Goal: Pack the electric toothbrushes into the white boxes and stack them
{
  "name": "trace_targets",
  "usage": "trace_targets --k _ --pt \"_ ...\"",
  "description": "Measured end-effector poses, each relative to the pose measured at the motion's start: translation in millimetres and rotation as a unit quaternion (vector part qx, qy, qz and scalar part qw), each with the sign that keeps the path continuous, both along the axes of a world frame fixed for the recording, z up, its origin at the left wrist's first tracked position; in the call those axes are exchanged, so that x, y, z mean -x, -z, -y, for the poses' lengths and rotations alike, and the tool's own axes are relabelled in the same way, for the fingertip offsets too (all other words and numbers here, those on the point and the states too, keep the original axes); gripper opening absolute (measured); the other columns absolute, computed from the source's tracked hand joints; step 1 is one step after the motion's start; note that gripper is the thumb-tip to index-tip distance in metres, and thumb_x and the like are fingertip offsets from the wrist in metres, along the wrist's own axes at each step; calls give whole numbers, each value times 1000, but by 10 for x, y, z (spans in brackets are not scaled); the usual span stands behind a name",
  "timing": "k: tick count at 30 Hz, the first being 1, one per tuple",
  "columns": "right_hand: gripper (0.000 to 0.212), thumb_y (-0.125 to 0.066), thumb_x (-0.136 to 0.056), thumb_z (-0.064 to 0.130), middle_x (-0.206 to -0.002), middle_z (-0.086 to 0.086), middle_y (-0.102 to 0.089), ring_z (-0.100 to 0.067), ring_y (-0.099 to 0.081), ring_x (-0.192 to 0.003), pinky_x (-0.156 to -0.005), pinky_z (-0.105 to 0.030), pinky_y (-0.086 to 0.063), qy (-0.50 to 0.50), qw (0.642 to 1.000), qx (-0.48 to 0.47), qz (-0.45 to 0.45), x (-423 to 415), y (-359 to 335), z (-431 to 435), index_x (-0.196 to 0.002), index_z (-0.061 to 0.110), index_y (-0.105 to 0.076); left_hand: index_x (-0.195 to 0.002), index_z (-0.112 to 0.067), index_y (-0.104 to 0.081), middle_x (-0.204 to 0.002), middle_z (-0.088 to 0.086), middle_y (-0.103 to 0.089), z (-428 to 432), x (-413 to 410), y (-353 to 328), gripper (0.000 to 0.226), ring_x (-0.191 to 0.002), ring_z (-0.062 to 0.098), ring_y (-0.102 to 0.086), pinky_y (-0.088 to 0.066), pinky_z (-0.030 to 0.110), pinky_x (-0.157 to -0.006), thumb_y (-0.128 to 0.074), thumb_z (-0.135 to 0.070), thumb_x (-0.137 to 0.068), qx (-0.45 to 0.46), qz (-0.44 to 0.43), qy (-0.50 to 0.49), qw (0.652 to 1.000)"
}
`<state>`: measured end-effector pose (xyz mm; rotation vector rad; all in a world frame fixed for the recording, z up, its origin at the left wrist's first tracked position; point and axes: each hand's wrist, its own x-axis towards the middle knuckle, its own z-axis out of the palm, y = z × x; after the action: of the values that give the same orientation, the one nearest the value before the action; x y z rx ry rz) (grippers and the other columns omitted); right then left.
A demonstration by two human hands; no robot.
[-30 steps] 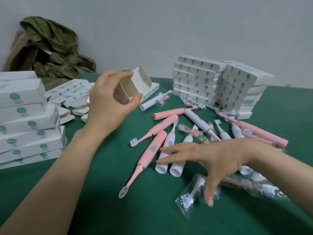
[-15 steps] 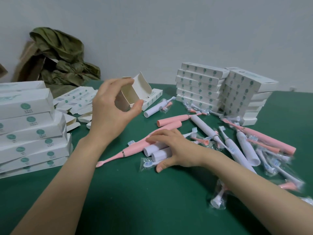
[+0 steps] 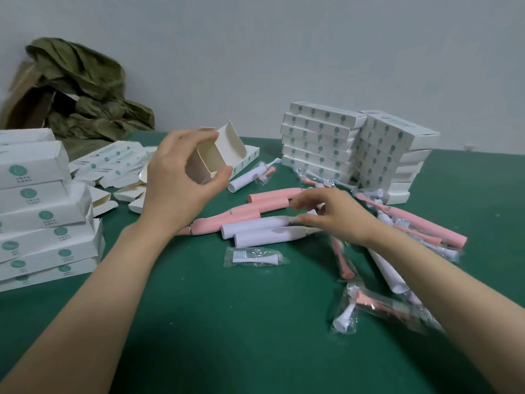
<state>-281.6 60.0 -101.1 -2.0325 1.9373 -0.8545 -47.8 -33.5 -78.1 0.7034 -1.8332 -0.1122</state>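
left hand [image 3: 181, 177] was bare | right hand [image 3: 338, 220] was bare | both forearms were bare behind the grip, to frame edge

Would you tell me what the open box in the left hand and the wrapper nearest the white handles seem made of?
Open box: probably thin cardboard, matte beige inside, creased flaps. Wrapper: likely clear plastic film; it glints, crinkles, and shows the brush head.

matt card boxes [image 3: 318, 129], green felt tbl [image 3: 199, 322]
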Motion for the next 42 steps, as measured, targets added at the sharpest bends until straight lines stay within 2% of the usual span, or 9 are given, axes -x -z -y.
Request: trace_targets --k 3,8,16,21,25,29,34,38,42 --pt "17 -58 -89 5 -87 11 -63 -5 -55 -79 -69 -5 -37 45 998 35 -4 5 103 37 -94 15 -70 -114 -12 -64 -110 3 -58 -26 35 26 43 -91 1 -44 -33 6 -86 -75 -17 -73 3 1 8 1000" --pt "20 -50 -96 14 -104 1 -67 -12 -56 -90 -78 -21 -38 71 997 7 13 -140 142 372 -105 12 -67 -113 -11 -65 -108 -3 -52 -36 60 60 44 -95 -1 -44 -30 3 -86 -72 -18 -71 14 13 11 1000" --pt "23 -66 -87 24 -109 -3 -69 -17 -59 -103 -94 -30 -44 -11 990 -135 -49 -540 117 790 -108 14 -68 -113 -10 -66 -109 1 -56 -21 51 79 44 -99 -1 -46 -31 4 -91 -73 -19 -71 32 2 -2 999" --pt "25 -59 -92 26 -102 -7 -65 -16 -51 -86 -64 -21 -32 -44 980 -159 -116 -427 21 675 -110 9 -64 -114 -10 -65 -111 -3 -54 8 48 99 50 -101 -1 -46 -33 7 -93 -83 -17 -68 40 20 6 999" --pt "14 -56 -92 13 -101 -7 -63 -17 -57 -90 -78 -23 -45 -1 992 -42 120 -148 -99 465 -106 10 -59 -113 -11 -67 -111 1 -59 -16 72 73 49 -100 1 -48 -33 7 -91 -78 -27 -68 29 20 -3 999" --pt "14 -50 -96 9 -95 -7 -65 -8 -67 -77 -74 -19 -56 46 903 114 413 37 -281 232 -107 11 -58 -114 -13 -65 -110 1 -59 -7 118 116 48 -101 21 -54 -35 24 -87 -78 -19 -69 -13 83 -58 995" --pt "8 -53 -95 12 -95 -4 -64 -14 -67 -86 -69 -17 -55 143 804 305 489 82 -573 94 -95 18 -58 -123 -18 -59 -113 0 -56 21 158 196 51 -105 22 -49 -35 29 -88 -72 -28 -75 -81 184 -86 976" --pt "8 -55 -95 12 -90 -6 -62 -19 -66 -88 -71 -18 -54 149 738 394 527 -49 -737 48 -89 17 -57 -123 -18 -59 -110 1 -56 1 188 160 52 -102 23 -51 -39 33 -88 -72 -29 -74 -77 168 -81 979" --pt "10 -56 -94 11 -89 -5 -63 -19 -66 -91 -74 -22 -55 122 752 418 495 -217 -776 39 -88 18 -56 -123 -18 -60 -108 0 -57 -48 208 133 54 -101 21 -52 -36 26 -86 -73 -27 -72 -59 119 -69 989"
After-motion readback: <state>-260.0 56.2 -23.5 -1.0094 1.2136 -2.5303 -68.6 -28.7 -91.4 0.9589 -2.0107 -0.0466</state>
